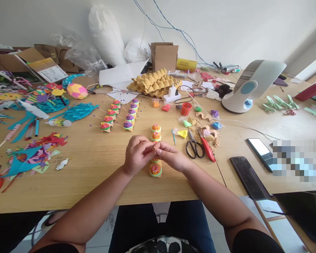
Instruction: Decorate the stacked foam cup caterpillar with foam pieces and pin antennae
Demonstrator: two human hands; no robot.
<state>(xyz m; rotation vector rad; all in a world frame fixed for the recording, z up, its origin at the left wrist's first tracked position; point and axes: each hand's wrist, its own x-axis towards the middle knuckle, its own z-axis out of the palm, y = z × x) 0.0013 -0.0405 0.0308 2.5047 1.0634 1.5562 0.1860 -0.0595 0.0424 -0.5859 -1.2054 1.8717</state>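
In the middle of the table lies an orange egg-carton caterpillar (155, 170), a row of bumps with green edges and small pink rings. My left hand (138, 154) and my right hand (171, 155) meet above its middle bumps, fingertips pinched together. Whatever is between the fingers is too small to name, and the hands hide part of the row. Behind to the left stand a red egg-carton caterpillar (111, 113) and a purple egg-carton caterpillar (131, 113), both with pins sticking out sideways.
Scissors (194, 144) and a red-handled cutter (207, 146) lie right of my hands, near clay packets and a red cup (186, 108). A phone (249, 177) rests near the front edge. Farther back are egg cartons (154, 83) and a fan (250, 86). Paper scraps (37, 153) cover the left.
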